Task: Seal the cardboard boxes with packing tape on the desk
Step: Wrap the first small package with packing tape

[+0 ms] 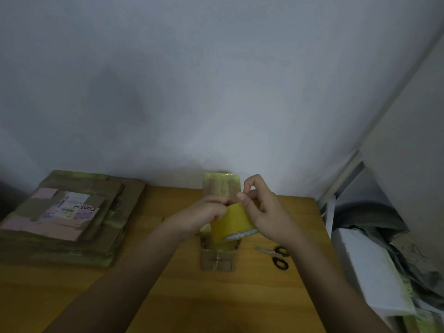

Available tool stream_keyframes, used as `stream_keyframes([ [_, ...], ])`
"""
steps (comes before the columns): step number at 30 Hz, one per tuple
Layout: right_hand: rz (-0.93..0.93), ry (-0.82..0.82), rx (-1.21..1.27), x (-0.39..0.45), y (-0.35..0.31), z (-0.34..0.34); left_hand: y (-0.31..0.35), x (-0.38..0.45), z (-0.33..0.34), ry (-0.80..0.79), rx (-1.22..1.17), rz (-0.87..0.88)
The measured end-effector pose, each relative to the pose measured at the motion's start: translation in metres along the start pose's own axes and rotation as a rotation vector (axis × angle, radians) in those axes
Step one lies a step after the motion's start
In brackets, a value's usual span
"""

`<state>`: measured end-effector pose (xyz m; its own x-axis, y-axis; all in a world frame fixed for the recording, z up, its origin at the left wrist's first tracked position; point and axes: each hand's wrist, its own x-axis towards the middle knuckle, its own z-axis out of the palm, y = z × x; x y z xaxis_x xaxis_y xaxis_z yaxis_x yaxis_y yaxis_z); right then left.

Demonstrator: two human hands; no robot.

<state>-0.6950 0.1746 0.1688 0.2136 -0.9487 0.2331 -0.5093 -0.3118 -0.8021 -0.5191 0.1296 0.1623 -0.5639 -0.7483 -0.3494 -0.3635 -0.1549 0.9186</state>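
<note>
Dim room, pale grey wall (pixel 216 92) behind a wooden desk (pixel 240 296); both hands raised above the middle of it. Left hand (pixel 204 216) curled round the near-left side of a yellow roll of packing tape (pixel 234 223), fingers closed on it. Right hand (pixel 262 207) gripping the same roll from the opposite side, thumb pressed on the top of the outer wrap, forefinger bent above it. Directly beneath and beyond the two hands, a narrow cardboard box (pixel 218 258) lying flat on the desk, glossy tape already across its near end. Just below the right wrist, black-handled scissors (pixel 276 255) resting closed on the wood. Well off to the left of the left hand, a stack of flattened cardboard boxes (pixel 69 217) with a printed label on top
</note>
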Motion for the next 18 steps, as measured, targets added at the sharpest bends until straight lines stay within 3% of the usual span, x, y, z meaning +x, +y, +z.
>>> stream_keyframes([
  [3, 0.044, 0.008, 0.099, 0.0, 0.0, -0.001, 0.002, -0.02, -0.008, 0.032, 0.103, 0.277],
  [7, 0.105, -0.004, 0.172, 0.0, 0.0, -0.001, 0.002, -0.026, -0.02, 0.153, 0.58, 0.733],
  [18, 0.198, -0.035, 0.26, -0.001, 0.014, 0.005, 0.002, -0.014, -0.015, 0.284, 1.101, 1.01],
])
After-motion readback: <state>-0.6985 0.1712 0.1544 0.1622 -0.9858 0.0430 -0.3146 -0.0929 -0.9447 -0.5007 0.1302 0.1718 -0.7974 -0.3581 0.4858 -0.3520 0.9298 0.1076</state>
